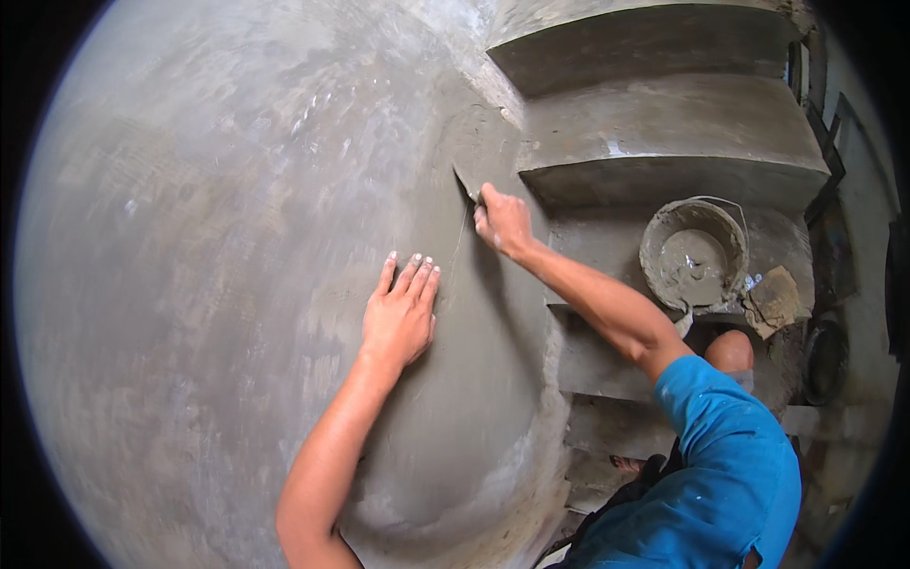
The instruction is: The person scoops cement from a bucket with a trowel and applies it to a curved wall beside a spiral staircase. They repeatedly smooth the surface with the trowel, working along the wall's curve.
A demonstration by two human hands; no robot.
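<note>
My right hand (503, 220) is closed around the handle of a trowel (464, 185), whose thin dark blade edge lies against the wall. Most of the handle is hidden in the fist. Fresh, damp-looking grey plaster (474, 313) covers the wall in a band beside the steps. My left hand (402, 311) rests flat on the wall (218, 266), lower and to the left of the trowel, fingers stretched out and holding nothing. Pale residue marks its fingertips.
Concrete steps (673, 123) climb along the wall's right side. On one step stands a bucket (654, 270) of wet grey mix, its wire handle raised. Beside it lies a torn brown piece (774, 302), perhaps paper. My knee (730, 352) is just below the bucket.
</note>
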